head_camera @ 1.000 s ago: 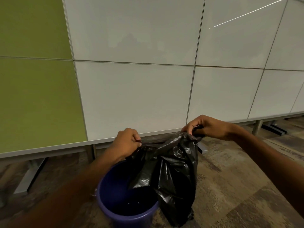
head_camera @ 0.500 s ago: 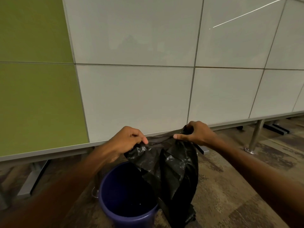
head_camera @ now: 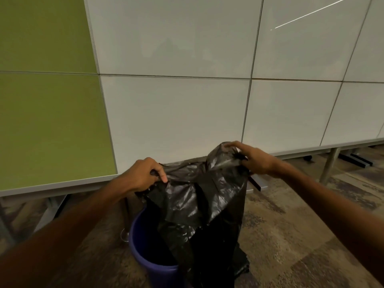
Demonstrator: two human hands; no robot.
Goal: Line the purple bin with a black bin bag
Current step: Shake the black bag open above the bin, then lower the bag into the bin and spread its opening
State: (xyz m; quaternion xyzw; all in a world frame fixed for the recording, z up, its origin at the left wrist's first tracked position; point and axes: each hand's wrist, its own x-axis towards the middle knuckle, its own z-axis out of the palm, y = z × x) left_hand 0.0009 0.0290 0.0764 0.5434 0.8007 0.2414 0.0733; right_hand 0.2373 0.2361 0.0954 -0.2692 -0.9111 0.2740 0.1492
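A purple bin (head_camera: 143, 252) stands on the floor at the bottom centre, its mouth open and dark inside. A crumpled black bin bag (head_camera: 203, 206) hangs above and over the bin's right side, covering most of that rim and reaching down towards the floor. My left hand (head_camera: 143, 175) pinches the bag's top edge at the left. My right hand (head_camera: 253, 161) grips the top edge at the right, a little higher. The bag's mouth is stretched between the two hands.
A partition of white panels (head_camera: 176, 113) with a green panel (head_camera: 47, 121) at the left stands just behind the bin on metal legs (head_camera: 330, 165). A flat metal foot (head_camera: 257, 183) pokes out behind the bag. Patterned carpet (head_camera: 291, 235) spreads to the right.
My right hand has moved right and up with the bag's edge, so the hands are further apart and the bag's top is pulled wider. The left hand holds its place.
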